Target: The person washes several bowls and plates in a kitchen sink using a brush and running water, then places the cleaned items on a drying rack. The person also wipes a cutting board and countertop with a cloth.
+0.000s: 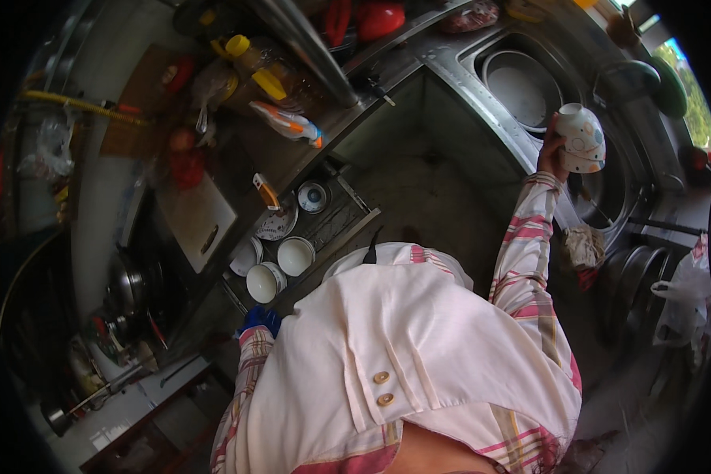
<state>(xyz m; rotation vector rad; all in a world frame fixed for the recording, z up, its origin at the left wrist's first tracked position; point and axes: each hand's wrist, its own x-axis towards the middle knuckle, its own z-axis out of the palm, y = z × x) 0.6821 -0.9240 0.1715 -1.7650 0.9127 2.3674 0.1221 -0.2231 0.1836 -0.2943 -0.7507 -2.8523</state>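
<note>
My right hand holds patterned white ceramic bowls, nested and upside down, above the edge of the steel sink. A round metal basin lies in the sink behind them. At the lower left, my left hand is in a blue glove, beside the near corner of a pulled-out drawer; what its fingers do is not clear. In the drawer stand white bowls, a patterned plate and a small blue-patterned bowl.
A cutting board with a knife, an oil bottle and an orange-and-white packet are on the left counter. A crumpled cloth lies by the sink's near edge. Large pans and a plastic bag are at the right.
</note>
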